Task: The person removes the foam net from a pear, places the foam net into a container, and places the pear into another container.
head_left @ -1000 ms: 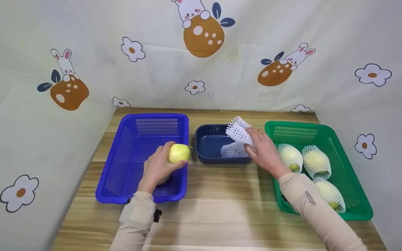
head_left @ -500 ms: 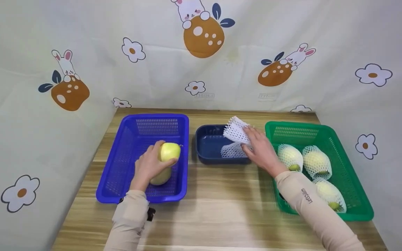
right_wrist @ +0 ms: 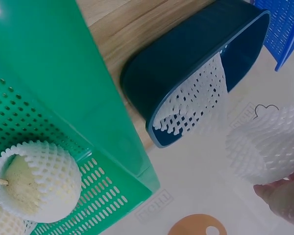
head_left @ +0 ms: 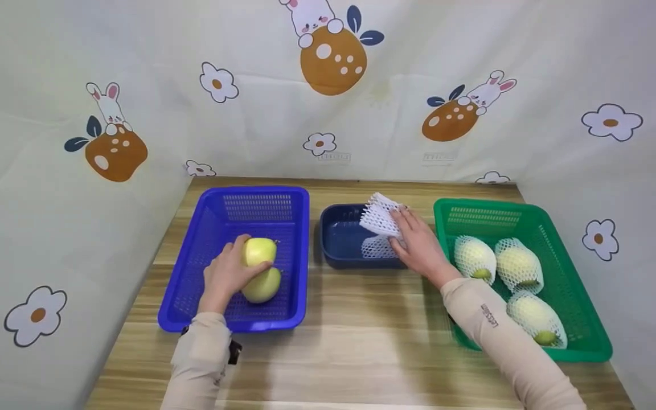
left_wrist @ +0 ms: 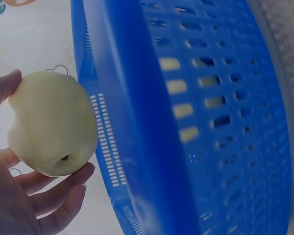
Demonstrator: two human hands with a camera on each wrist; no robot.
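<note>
In the head view my left hand [head_left: 224, 276] grips a pale yellow-green pear [head_left: 261, 251] over the blue basket [head_left: 185, 256]. A second pear [head_left: 263, 287] lies in that basket, partly behind the held one. The left wrist view shows thumb and fingers round the held pear [left_wrist: 54, 122], outside the basket's rim in that picture. My right hand [head_left: 422, 245] pinches a white foam fruit net [head_left: 382, 216] above the small navy bin [head_left: 336, 242]. Inside the bin lies another white foam net [right_wrist: 198, 98].
At the right stands a green basket [head_left: 573, 267] with several net-wrapped pears [head_left: 519, 265]. All three containers sit on a wooden table [head_left: 351, 341]. A printed cloth [head_left: 265, 131] hangs behind and at both sides.
My left hand has carried the pear leftward, from the blue basket's right rim to over its inside, uncovering the pear below. The right hand has shifted slightly left with the foam net.
</note>
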